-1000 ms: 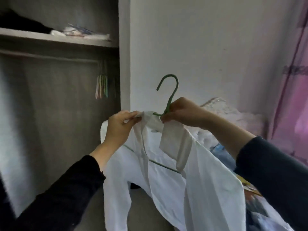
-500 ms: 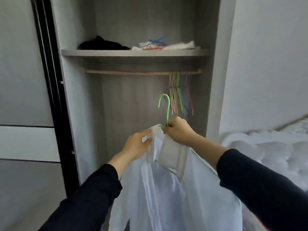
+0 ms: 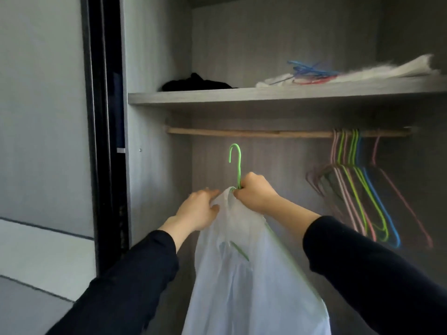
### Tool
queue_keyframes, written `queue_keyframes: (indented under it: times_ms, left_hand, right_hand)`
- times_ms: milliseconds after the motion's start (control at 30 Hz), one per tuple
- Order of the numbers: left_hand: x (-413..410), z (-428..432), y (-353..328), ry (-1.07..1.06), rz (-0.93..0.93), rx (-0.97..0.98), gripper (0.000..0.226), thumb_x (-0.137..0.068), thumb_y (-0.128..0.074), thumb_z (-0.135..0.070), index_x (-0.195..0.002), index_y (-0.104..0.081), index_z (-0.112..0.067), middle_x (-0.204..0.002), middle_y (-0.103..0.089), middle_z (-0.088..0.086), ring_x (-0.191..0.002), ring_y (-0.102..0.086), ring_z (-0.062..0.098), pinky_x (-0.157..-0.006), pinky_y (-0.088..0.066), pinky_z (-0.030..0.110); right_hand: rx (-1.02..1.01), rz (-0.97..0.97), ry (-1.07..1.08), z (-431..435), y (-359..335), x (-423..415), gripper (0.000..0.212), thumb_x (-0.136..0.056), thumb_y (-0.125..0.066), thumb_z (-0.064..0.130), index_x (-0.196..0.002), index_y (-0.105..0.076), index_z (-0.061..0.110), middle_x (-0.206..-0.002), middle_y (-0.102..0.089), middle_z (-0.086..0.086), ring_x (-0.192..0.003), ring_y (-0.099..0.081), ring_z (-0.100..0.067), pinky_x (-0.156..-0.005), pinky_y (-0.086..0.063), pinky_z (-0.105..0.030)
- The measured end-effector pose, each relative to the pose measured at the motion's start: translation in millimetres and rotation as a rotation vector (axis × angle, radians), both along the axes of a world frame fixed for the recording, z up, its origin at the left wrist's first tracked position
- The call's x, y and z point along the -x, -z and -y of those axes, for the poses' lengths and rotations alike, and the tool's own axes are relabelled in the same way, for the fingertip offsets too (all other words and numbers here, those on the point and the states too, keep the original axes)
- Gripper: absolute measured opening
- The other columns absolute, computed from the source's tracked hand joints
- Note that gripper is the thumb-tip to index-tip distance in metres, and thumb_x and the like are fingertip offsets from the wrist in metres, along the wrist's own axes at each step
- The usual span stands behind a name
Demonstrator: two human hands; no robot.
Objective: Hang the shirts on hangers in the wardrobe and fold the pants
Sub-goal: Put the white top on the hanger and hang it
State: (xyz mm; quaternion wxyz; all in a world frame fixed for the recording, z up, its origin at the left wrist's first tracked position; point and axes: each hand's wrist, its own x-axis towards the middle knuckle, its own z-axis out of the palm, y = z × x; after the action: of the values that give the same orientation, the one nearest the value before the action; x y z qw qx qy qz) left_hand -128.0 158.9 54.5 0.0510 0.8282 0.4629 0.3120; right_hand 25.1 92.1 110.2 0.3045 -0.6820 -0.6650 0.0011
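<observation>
1 white shirt (image 3: 244, 281) on 1 green hanger (image 3: 238, 165); R hand (image 3: 257, 194) grips hanger neck, L hand (image 3: 199, 211) pinches collar.

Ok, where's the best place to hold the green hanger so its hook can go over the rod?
Grip the green hanger by its straight neck just under the hook, coming from below and the right, where the right hand holds it. The hook stands upright and opens to the left, so that keeps it clear for the rod. The white shirt covers the shoulders.
</observation>
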Motion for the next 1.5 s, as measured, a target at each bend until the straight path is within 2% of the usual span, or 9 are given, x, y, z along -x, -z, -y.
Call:
queue_keyframes:
  times_ms: [400,667,800,867,1000,1100,1167,1267,1500]
  left_hand:
    - [54,-198,-102,-0.141,0.017,-0.244,0.05,-0.096,-0.049,-0.029,-0.145,-0.039,-0.023,-0.155,-0.031,0.007,-0.142,-0.028,0.028,-0.112,-0.028,0.039]
    - [69,-281,-146,-0.178,0.016,-0.324,0.05,-0.102,-0.034,-0.03,-0.149,-0.031,-0.015,-0.153,-0.033,0.008,-0.14,-0.031,0.027,-0.112,-0.028,0.035]
    - [68,-294,-146,-0.194,0.159,-0.472,0.039,-0.102,-0.031,-0.027,-0.123,-0.06,-0.013,-0.126,-0.061,0.011,-0.11,-0.057,0.033,-0.082,-0.043,0.034]
    - [67,-297,-148,-0.206,0.216,-0.455,0.041,-0.102,-0.028,-0.03,-0.106,-0.066,-0.013,-0.11,-0.067,0.015,-0.098,-0.061,0.036,-0.071,-0.036,0.031]
    - [68,-295,-153,-0.224,0.209,-0.45,0.045,-0.102,-0.027,-0.033,-0.099,-0.067,-0.013,-0.108,-0.068,0.016,-0.099,-0.06,0.037,-0.073,-0.035,0.033]
    - [69,-292,-154,-0.225,0.2,-0.44,0.044,-0.102,-0.027,-0.034,-0.113,-0.066,-0.018,-0.117,-0.066,0.013,-0.105,-0.059,0.035,-0.079,-0.039,0.033]
    - [71,-291,-156,-0.203,0.214,-0.409,0.04,-0.102,-0.03,-0.033,-0.129,-0.059,-0.027,-0.126,-0.063,0.008,-0.113,-0.057,0.032,-0.088,-0.042,0.032]
    - [72,-293,-157,-0.195,0.214,-0.377,0.039,-0.099,-0.036,-0.03,-0.133,-0.055,-0.033,-0.123,-0.066,0.004,-0.109,-0.06,0.029,-0.083,-0.043,0.029]
    - [71,-290,-156,-0.193,0.201,-0.339,0.041,-0.097,-0.039,-0.027,-0.136,-0.052,-0.032,-0.131,-0.061,0.003,-0.117,-0.056,0.03,-0.093,-0.044,0.032]
  right_hand:
    - [-0.141,-0.045,0.042,-203,-62,45,0.01,-0.088,-0.057,0.02,-0.089,-0.055,0.011,-0.078,-0.053,-0.005,-0.062,-0.05,-0.021,-0.052,-0.037,-0.022]
    - [-0.179,-0.121,0.057,-298,-79,77,0.024,-0.09,-0.055,0.022,-0.108,-0.06,0.007,-0.091,-0.059,-0.008,-0.066,-0.053,-0.017,-0.049,-0.034,-0.019]
    - [-0.148,-0.173,0.049,-327,-72,90,0.027,-0.092,-0.052,0.019,-0.113,-0.058,0.004,-0.106,-0.063,-0.013,-0.092,-0.064,-0.029,-0.063,-0.048,-0.028]
    - [-0.112,-0.185,0.036,-336,-64,94,0.024,-0.091,-0.051,0.016,-0.112,-0.056,0.004,-0.103,-0.061,-0.011,-0.09,-0.064,-0.029,-0.063,-0.051,-0.031]
    - [-0.11,-0.206,-0.021,-351,-54,109,0.008,-0.088,-0.054,0.015,-0.092,-0.053,0.009,-0.087,-0.056,-0.008,-0.08,-0.063,-0.027,-0.046,-0.042,-0.023]
    - [-0.108,-0.312,-0.108,-359,-49,119,0.026,-0.09,-0.06,0.026,-0.073,-0.054,0.007,-0.063,-0.057,-0.006,-0.052,-0.059,-0.017,-0.035,-0.037,-0.017]
    - [-0.107,-0.366,-0.187,-360,-43,122,0.045,-0.091,-0.06,0.036,-0.057,-0.052,0.009,-0.046,-0.053,-0.003,-0.037,-0.052,-0.011,-0.04,-0.04,-0.021]
    - [-0.098,-0.46,-0.283,-357,-35,125,0.05,-0.094,-0.055,0.042,-0.066,-0.059,0.001,-0.061,-0.062,-0.019,-0.056,-0.062,-0.026,-0.058,-0.051,-0.037]
    - [-0.213,-0.449,-0.263,-334,-28,94,0.045,-0.096,-0.054,0.034,-0.072,-0.063,-0.003,-0.073,-0.062,-0.018,-0.07,-0.058,-0.026,-0.068,-0.046,-0.035]
